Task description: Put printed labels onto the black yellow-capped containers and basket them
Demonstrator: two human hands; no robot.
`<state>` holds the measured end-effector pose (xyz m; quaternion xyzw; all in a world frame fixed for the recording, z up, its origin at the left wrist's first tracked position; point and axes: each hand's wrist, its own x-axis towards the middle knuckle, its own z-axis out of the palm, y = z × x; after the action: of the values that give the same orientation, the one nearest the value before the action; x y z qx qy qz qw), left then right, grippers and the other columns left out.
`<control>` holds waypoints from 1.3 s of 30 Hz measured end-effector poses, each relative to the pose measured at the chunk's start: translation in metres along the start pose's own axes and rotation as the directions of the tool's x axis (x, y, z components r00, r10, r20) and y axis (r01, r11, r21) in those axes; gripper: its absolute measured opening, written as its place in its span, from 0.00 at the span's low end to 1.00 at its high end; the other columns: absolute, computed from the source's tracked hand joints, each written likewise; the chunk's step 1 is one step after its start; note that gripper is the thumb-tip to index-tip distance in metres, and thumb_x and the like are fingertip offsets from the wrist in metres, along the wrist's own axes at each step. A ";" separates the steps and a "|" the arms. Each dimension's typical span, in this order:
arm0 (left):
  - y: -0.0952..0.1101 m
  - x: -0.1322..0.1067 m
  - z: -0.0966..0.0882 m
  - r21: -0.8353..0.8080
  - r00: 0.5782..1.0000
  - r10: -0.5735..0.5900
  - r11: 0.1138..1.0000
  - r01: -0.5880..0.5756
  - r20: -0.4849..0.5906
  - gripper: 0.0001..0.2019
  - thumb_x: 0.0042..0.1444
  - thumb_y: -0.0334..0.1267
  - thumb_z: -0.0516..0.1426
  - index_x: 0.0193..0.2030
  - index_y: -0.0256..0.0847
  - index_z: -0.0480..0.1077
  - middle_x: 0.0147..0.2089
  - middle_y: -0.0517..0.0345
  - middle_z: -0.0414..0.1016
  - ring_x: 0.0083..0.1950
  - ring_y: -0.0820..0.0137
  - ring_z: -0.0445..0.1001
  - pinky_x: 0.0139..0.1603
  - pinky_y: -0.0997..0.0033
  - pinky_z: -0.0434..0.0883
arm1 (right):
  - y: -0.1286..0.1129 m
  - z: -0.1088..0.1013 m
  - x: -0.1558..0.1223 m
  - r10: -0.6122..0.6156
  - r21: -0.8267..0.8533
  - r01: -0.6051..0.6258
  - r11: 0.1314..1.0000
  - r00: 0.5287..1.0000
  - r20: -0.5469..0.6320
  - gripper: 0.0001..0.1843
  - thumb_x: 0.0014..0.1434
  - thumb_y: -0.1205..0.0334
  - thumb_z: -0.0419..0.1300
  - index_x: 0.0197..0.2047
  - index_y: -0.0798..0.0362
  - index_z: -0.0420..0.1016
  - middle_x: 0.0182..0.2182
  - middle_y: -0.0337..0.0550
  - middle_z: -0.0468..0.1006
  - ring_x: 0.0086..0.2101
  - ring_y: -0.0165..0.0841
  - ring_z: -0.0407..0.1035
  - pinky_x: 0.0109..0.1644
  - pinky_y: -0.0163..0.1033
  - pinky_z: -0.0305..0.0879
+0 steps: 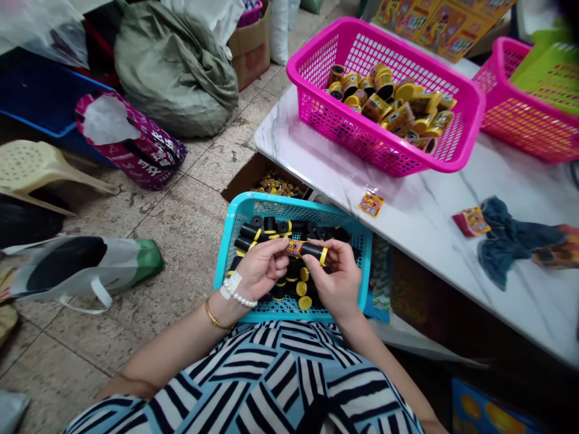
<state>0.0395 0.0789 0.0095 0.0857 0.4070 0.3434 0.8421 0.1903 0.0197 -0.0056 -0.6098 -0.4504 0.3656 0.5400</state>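
Both my hands hold one small black tube with a yellow cap (pixel 312 251) over a blue basket (pixel 227 241) on my lap. My left hand (pixel 260 268) pinches a colourful label (pixel 295 248) against the tube's left end. My right hand (pixel 335 274) grips the tube's capped right end. The basket holds several more black tubes with yellow caps (pixel 265 229).
A marble table (pixel 420 211) on the right carries a pink basket (pixel 384 154) of labelled yellow tubes, a second pink basket (pixel 520 120), loose labels (pixel 371 204) and a dark cloth (pixel 511 241). A cardboard box (pixel 271 181), bags and a plastic stool (pixel 40 169) stand on the tiled floor.
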 end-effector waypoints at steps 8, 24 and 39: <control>0.001 -0.004 -0.006 0.051 1.000 0.004 0.999 -0.005 0.020 0.12 0.49 0.35 0.68 0.34 0.31 0.72 0.28 0.60 0.72 0.17 0.85 0.58 0.12 0.87 0.48 | -0.002 -0.005 0.007 -0.015 0.077 0.003 0.997 0.988 0.153 0.17 0.55 0.60 0.69 0.43 0.47 0.66 0.43 0.43 0.84 0.41 0.36 0.81 0.45 0.41 0.79; 0.001 -0.008 -0.010 0.063 0.998 0.065 0.996 -0.065 0.002 0.12 0.48 0.35 0.69 0.36 0.28 0.77 0.30 0.56 0.73 0.20 0.85 0.58 0.13 0.87 0.48 | 0.000 -0.006 0.008 -0.270 -0.319 0.284 0.904 0.959 0.090 0.17 0.53 0.57 0.71 0.44 0.47 0.72 0.37 0.40 0.80 0.34 0.34 0.77 0.39 0.40 0.76; -0.001 -0.010 -0.013 0.372 0.993 0.086 0.921 -0.112 0.086 0.17 0.46 0.43 0.71 0.36 0.35 0.73 0.28 0.61 0.72 0.24 0.79 0.67 0.23 0.80 0.64 | 0.001 -0.017 0.005 -0.168 -0.099 0.193 0.976 0.962 0.216 0.20 0.58 0.60 0.68 0.54 0.43 0.76 0.47 0.45 0.73 0.40 0.35 0.72 0.43 0.42 0.74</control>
<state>0.0257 0.0696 0.0070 0.2778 0.4317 0.2980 0.8048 0.2082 0.0191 -0.0038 -0.5559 -0.5788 0.3487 0.4842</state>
